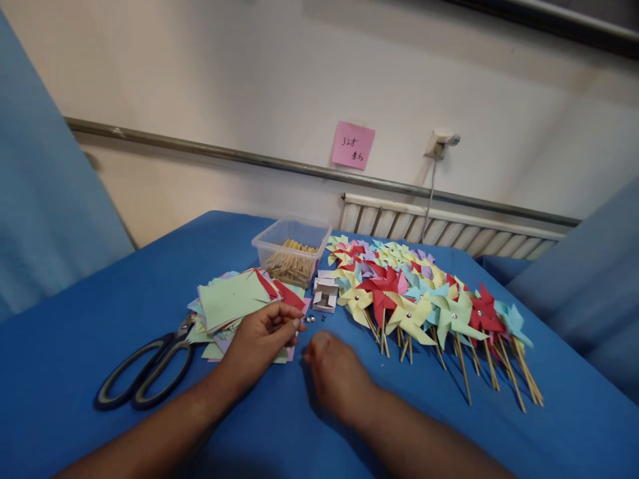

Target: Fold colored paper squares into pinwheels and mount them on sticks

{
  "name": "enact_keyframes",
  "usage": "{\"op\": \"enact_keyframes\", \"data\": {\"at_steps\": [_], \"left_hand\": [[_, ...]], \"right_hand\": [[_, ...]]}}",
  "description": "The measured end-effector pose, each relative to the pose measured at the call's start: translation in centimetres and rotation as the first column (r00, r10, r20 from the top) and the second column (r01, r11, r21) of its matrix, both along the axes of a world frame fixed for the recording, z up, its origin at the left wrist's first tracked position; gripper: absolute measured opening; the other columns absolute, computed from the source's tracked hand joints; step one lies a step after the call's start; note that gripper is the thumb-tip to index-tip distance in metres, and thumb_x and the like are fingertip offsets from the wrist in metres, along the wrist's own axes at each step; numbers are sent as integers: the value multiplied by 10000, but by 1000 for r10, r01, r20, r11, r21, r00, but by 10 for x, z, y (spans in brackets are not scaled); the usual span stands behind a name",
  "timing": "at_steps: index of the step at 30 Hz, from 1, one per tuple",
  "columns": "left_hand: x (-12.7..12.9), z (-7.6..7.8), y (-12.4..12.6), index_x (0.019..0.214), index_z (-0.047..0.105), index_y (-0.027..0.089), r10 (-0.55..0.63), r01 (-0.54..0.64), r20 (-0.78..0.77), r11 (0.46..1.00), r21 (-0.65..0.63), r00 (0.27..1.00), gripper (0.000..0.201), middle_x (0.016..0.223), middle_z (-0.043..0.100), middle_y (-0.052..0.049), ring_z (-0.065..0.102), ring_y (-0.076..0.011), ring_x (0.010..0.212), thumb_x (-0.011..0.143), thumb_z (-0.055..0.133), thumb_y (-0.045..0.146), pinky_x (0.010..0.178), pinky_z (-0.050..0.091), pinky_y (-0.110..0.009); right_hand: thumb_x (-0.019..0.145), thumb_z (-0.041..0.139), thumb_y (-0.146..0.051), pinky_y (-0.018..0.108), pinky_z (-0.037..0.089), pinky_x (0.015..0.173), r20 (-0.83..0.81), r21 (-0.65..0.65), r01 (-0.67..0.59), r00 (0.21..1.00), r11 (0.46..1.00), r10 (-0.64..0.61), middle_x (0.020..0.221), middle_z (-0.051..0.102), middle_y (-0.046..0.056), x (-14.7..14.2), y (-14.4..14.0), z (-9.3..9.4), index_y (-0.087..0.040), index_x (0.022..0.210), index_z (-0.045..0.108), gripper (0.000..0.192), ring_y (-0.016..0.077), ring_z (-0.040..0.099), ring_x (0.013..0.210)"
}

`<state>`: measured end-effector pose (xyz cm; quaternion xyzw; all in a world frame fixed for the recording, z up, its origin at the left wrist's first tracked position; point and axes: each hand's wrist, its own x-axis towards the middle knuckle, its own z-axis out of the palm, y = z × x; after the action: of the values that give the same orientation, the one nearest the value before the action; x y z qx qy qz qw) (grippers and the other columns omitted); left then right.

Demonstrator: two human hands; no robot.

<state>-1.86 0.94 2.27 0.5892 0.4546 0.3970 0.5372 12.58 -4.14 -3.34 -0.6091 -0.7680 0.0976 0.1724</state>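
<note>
Two bare hands rest low on the smooth blue cloth-covered table [80,332] in the head view. The left hand [262,336] lies on the near edge of a loose stack of flat square paper sheets [234,303], pale green on top, its fingers curled and thumb meeting fingertips; whether it pinches anything I cannot tell. The right hand [337,376] is loosely closed, knuckles up, its contents hidden. A few small shiny metal pins [310,319] lie just beyond both hands. Black-handled scissors [150,362] lie left; a clear plastic tub of thin wooden sticks [292,256] and a small white cardboard box [325,295] stand farther off. Folded paper pinwheels on wooden sticks [424,299] spread right.
</note>
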Motion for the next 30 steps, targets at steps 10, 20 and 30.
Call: {"op": "enact_keyframes", "data": {"at_steps": [10,20,30], "left_hand": [[-35,26,25,924,658,200,330,-263,-184,912,315,926,293,876,723,-59,668,-234,795,715,664,405,724,529,-342],[-61,5,56,1184,615,121,375,237,-836,839,490,400,553,1274,628,-191,529,-386,1200,772,564,485,984,399,-473],[-63,1,59,1205,631,134,341,197,-850,875,443,401,576,1240,660,-177,573,-358,1151,790,523,519,962,410,-431]], "right_hand": [[837,486,-62,369,480,812,-118,147,234,969,961,-218,1065,613,146,31,14,11,-165,1028,625,258,276,609,975],[878,504,-129,329,487,877,-268,117,-89,956,989,118,1129,588,95,7,-8,6,-190,1068,573,211,206,593,1006],[855,544,-135,304,460,803,-269,9,-118,956,993,116,1000,634,48,8,-5,8,-209,975,595,150,190,598,915]]}}
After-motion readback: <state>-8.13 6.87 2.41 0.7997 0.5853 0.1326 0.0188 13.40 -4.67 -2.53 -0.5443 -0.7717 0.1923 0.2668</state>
